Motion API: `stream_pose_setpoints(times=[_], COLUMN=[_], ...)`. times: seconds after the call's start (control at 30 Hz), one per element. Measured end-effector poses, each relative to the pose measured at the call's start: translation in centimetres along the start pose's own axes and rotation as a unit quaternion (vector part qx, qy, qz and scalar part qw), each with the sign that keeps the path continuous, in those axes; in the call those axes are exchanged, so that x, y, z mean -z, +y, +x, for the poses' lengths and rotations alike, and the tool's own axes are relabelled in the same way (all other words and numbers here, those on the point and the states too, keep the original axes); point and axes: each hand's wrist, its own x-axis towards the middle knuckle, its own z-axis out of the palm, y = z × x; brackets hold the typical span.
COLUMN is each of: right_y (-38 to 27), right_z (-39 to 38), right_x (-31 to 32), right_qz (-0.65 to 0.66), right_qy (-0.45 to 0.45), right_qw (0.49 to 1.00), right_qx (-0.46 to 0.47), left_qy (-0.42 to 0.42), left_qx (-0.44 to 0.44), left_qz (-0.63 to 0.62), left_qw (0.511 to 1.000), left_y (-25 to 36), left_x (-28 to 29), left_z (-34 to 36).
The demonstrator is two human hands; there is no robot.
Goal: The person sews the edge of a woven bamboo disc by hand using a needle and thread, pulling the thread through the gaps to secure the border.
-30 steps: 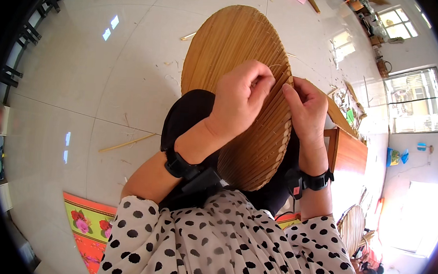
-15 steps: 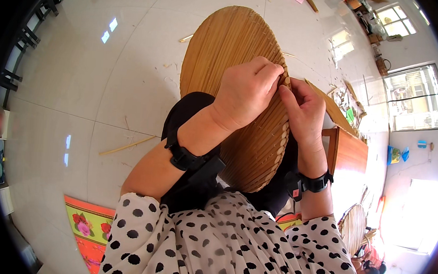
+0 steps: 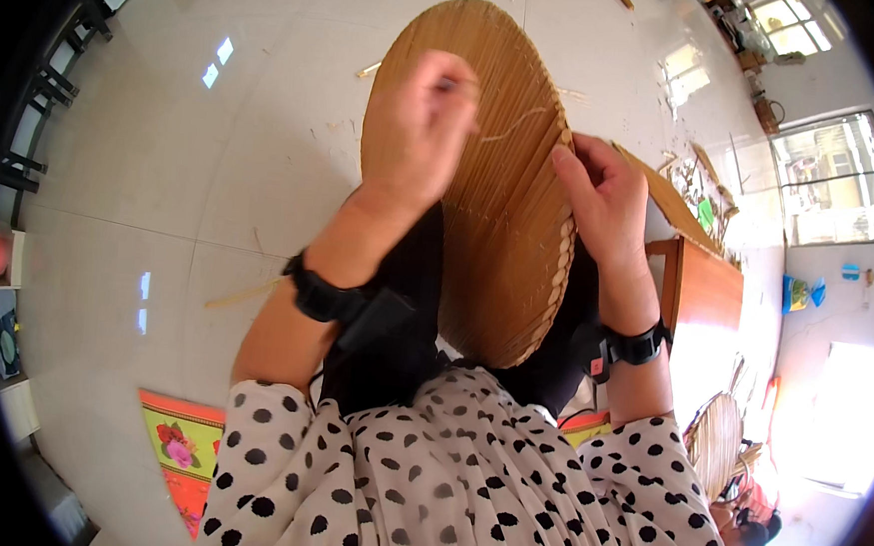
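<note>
A round, flat piece of narrow golden-brown plant strips (image 3: 500, 217) stands tilted between my knees. A braided edge (image 3: 561, 281) runs down its right side. My right hand (image 3: 612, 199) pinches that edge between thumb and fingers. Over the upper left of the disc is my left hand (image 3: 420, 137), lifted away from the edge, its fingers curled and smeared by motion. A thin pale strand (image 3: 514, 124) curves from the left hand toward the braided edge; the curled fingers appear closed on its end.
A reddish-brown wooden table (image 3: 706, 299) stands right of my knees, a board of strips beside it. Scraps (image 3: 706, 209) lie beyond. A long thin stick (image 3: 241, 294) and a flowered mat (image 3: 184, 448) are on the tiled floor at left. Another person (image 3: 746, 532) sits at lower right.
My left hand has moved from the braided edge up and to the left, drawing the thin strand out. My right hand stays at the edge.
</note>
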Motion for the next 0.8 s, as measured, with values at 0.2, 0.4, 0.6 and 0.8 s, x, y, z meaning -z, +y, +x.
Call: stream_pose_setpoints(times=[0.2, 0.4, 0.6, 0.8], right_y=[1.1, 2.1, 1.8, 2.2], right_z=[0.3, 0.4, 0.0, -0.9], right_x=[1.4, 1.7, 1.9, 1.0], right_qz=[0.029, 0.017, 0.044, -0.008], right_qy=[-0.014, -0.032, -0.061, 0.001], right_qw=[0.999, 0.999, 0.997, 1.000], right_qx=[-0.008, -0.008, -0.034, 0.001], left_qy=[0.058, 0.022, 0.022, -0.129], left_qx=[0.011, 0.213, -0.008, 0.035], left_qz=[0.392, 0.697, 0.622, 0.313], left_qw=[0.918, 0.684, 0.783, 0.940], left_y=[-2.8, -1.3, -1.6, 1.6], left_x=[13.4, 19.2, 15.8, 6.4], left_z=[-1.3, -1.8, -3.1, -2.1])
